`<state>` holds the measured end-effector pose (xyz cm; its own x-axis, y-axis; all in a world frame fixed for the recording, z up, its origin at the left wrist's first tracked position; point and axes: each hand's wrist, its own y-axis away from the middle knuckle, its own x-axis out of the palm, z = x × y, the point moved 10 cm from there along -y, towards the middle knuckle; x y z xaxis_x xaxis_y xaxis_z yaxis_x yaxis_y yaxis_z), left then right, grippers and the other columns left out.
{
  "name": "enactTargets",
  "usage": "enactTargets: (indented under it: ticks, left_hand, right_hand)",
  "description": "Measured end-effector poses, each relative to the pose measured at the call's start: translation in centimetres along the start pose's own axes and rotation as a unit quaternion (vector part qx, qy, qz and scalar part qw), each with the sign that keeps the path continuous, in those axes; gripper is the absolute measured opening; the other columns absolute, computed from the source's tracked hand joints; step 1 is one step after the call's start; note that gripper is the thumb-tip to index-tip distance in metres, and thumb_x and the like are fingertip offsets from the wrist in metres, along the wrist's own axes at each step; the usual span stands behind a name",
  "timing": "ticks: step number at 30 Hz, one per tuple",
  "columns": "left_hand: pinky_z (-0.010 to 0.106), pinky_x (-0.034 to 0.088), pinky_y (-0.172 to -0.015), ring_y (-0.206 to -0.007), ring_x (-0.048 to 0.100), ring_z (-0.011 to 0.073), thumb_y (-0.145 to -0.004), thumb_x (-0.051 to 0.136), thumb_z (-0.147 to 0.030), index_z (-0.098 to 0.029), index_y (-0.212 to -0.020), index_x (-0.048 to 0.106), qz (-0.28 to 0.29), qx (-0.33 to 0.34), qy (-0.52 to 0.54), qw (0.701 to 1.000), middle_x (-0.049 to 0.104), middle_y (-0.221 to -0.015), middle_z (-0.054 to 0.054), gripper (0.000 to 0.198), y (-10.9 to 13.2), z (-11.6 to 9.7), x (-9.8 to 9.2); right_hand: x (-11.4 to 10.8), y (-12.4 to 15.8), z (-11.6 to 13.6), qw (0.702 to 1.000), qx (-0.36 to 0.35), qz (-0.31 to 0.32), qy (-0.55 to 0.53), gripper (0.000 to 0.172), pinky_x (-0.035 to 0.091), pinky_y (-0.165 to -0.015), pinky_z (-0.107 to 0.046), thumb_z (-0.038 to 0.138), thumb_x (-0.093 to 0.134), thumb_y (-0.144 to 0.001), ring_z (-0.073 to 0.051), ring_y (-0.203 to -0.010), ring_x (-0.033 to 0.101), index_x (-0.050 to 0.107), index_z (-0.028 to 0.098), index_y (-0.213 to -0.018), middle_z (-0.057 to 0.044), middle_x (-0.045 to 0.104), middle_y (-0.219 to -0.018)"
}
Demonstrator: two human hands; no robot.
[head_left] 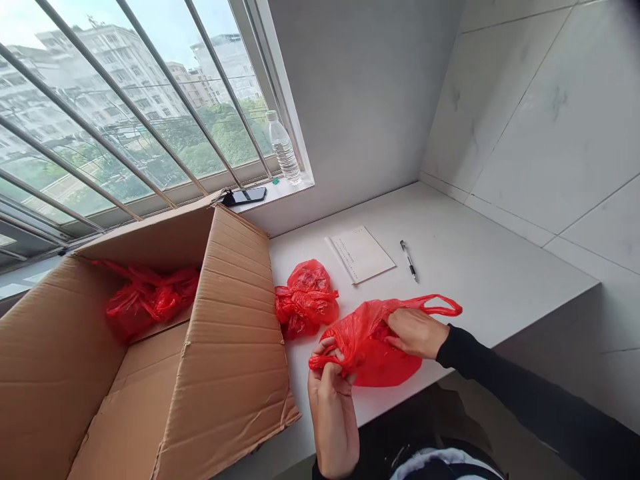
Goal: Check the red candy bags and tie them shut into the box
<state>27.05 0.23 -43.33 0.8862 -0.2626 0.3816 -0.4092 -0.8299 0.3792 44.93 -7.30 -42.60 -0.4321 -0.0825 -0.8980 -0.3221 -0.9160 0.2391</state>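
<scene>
A red plastic bag (385, 363) rests at the front edge of the white tabletop, between my two hands. My left hand (333, 403) is closed around one of its handles, with thumb and fingers pinching the plastic. My right hand (413, 333) is at the bag's mouth, its fingers curled down into the red plastic; the fingertips are hidden, so I cannot tell what they touch inside. The other handle loop sticks out to the right, beyond my right hand. Just behind, a second, knotted red bag (310, 297) sits against the cardboard box.
An open cardboard box (235, 333) stands on the left, with another red bag (150, 300) inside. A notebook (363, 253) and a pen (409, 260) lie on the white table (470, 253). On the windowsill are a phone (245, 195) and a water bottle (284, 150).
</scene>
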Motion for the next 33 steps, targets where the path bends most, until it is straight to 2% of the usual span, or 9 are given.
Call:
enactTargets:
  ticks: [5,8,11,17,22,26,28,31,33]
  left_hand:
    - [0.029,0.057,-0.080,-0.102,0.068,0.0202,-0.077,0.071,-0.029,-0.024,-0.118,0.059,0.045,-0.020,0.033,0.998,0.067,-0.117,0.005,0.044,0.7,0.4,1.2]
    - [0.032,0.056,-0.085,-0.096,0.069,0.0193,-0.072,0.074,-0.024,-0.025,-0.121,0.054,0.053,0.017,-0.032,0.998,0.068,-0.110,0.004,0.053,0.6,0.4,1.2]
    - [0.029,0.055,-0.080,-0.086,0.066,0.0163,-0.071,0.072,-0.021,-0.024,-0.117,0.056,0.032,0.053,-0.087,0.994,0.067,-0.098,0.001,0.049,0.2,0.5,0.6]
    - [0.031,0.054,-0.080,-0.085,0.067,0.0193,-0.082,0.074,-0.048,-0.019,-0.108,0.064,-0.004,0.074,-0.161,0.984,0.069,-0.092,0.003,0.041,-1.0,0.6,0.0]
    - [0.030,0.051,-0.078,-0.086,0.066,0.0199,-0.086,0.066,-0.059,-0.019,-0.099,0.066,-0.022,0.112,-0.227,0.967,0.069,-0.089,0.003,0.042,-1.2,-1.2,0.7]
    - [0.031,0.049,-0.089,-0.105,0.065,0.0227,-0.080,0.078,-0.044,-0.024,-0.120,0.064,0.003,0.141,-0.300,0.943,0.070,-0.115,0.005,0.047,-0.5,-2.7,1.9]
    - [0.033,0.047,-0.094,-0.110,0.064,0.0232,-0.079,0.078,-0.032,-0.025,-0.122,0.065,0.029,0.155,-0.336,0.929,0.070,-0.120,0.005,0.045,-0.4,-2.9,2.5]
    - [0.034,0.048,-0.088,-0.097,0.067,0.0232,-0.085,0.068,-0.028,-0.022,-0.104,0.071,0.045,0.162,-0.360,0.918,0.074,-0.103,0.005,0.021,-1.0,-2.6,2.3]
    - [0.034,0.048,-0.085,-0.092,0.067,0.0233,-0.089,0.063,-0.032,-0.021,-0.097,0.071,0.031,0.163,-0.358,0.919,0.074,-0.096,0.005,0.016,-1.7,-2.5,1.5]
  right_hand:
    - [0.1,0.6,0.7,0.999,-0.002,0.009,-0.042,0.009,0.046,-0.067,-0.032,0.026,0.061,-0.090,-0.027,-0.084,0.069,0.064,0.017,-0.089,-0.011,0.072,-0.091]
    - [0.1,0.6,1.0,0.996,0.005,0.001,-0.084,0.015,0.046,-0.067,-0.032,0.031,0.054,-0.095,-0.023,-0.080,0.066,0.060,0.018,-0.091,-0.008,0.071,-0.090]
    - [0.0,0.7,1.2,0.992,0.011,-0.013,-0.125,0.020,0.047,-0.071,-0.032,0.034,0.048,-0.099,-0.022,-0.083,0.066,0.057,0.019,-0.088,-0.007,0.070,-0.091]
    - [-0.4,0.8,1.7,0.983,0.004,-0.023,-0.184,0.016,0.047,-0.073,-0.032,0.030,0.048,-0.098,-0.021,-0.087,0.066,0.058,0.019,-0.093,-0.006,0.072,-0.095]
    - [-0.9,0.4,1.3,0.979,0.005,-0.023,-0.202,0.019,0.047,-0.082,-0.033,0.029,0.044,-0.100,-0.022,-0.097,0.067,0.060,0.018,-0.101,-0.009,0.072,-0.105]
    - [-0.8,-0.5,0.7,0.981,0.012,-0.017,-0.195,0.020,0.046,-0.081,-0.035,0.026,0.043,-0.099,-0.024,-0.095,0.066,0.061,0.017,-0.100,-0.012,0.072,-0.103]
    - [-0.7,-1.1,0.4,0.983,0.019,-0.016,-0.184,0.020,0.045,-0.077,-0.035,0.025,0.043,-0.098,-0.025,-0.090,0.065,0.061,0.016,-0.095,-0.013,0.071,-0.098]
    - [-0.2,-1.9,0.7,0.986,0.018,-0.013,-0.168,0.020,0.043,-0.073,-0.034,0.024,0.044,-0.097,-0.024,-0.084,0.063,0.060,0.017,-0.089,-0.012,0.069,-0.092]
    - [0.2,-2.5,1.1,0.987,0.011,-0.005,-0.162,0.020,0.042,-0.071,-0.033,0.024,0.045,-0.096,-0.022,-0.082,0.062,0.060,0.017,-0.087,-0.010,0.069,-0.090]
